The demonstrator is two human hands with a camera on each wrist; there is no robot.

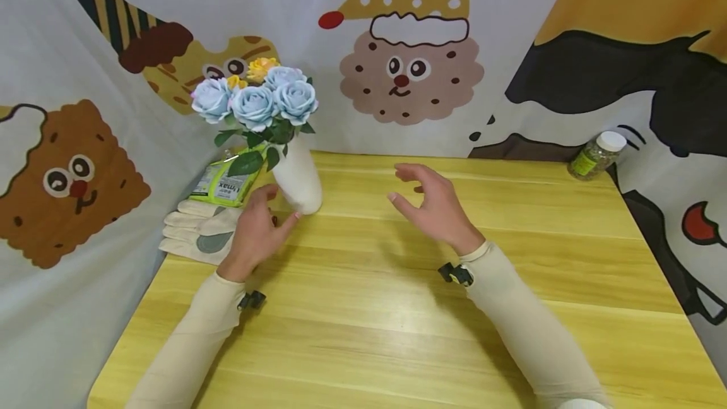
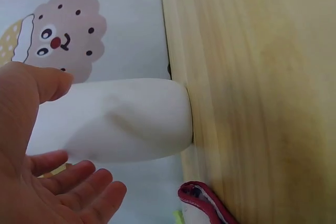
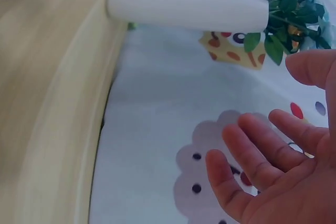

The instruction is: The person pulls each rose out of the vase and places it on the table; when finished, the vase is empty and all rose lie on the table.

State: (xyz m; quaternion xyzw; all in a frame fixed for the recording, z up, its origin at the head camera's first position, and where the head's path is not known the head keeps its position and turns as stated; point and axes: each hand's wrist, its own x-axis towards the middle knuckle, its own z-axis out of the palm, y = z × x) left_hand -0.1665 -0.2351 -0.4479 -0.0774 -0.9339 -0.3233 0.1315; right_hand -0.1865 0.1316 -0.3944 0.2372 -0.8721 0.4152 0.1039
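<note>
A white vase (image 1: 299,178) stands upright on the table, holding light blue roses (image 1: 254,107), smaller yellow flowers (image 1: 262,70) and green leaves. Just left of the vase is my left hand (image 1: 257,227), its thumb and fingers spread apart toward it. The left wrist view has the vase's smooth lower body (image 2: 131,119) beyond the gap between thumb and fingers. My right hand (image 1: 437,210) hovers over the table to the right of the vase, thumb apart and fingers loosely bent, with nothing in it. Between this hand and the vase lies a wide gap.
Pale work gloves (image 1: 195,232) lie at the table's left edge, with a green and white packet (image 1: 224,183) behind them. A white-lidded jar (image 1: 597,156) stands at the back right corner. Cartoon-printed cloth (image 1: 397,137) hangs behind the wooden table (image 1: 369,333).
</note>
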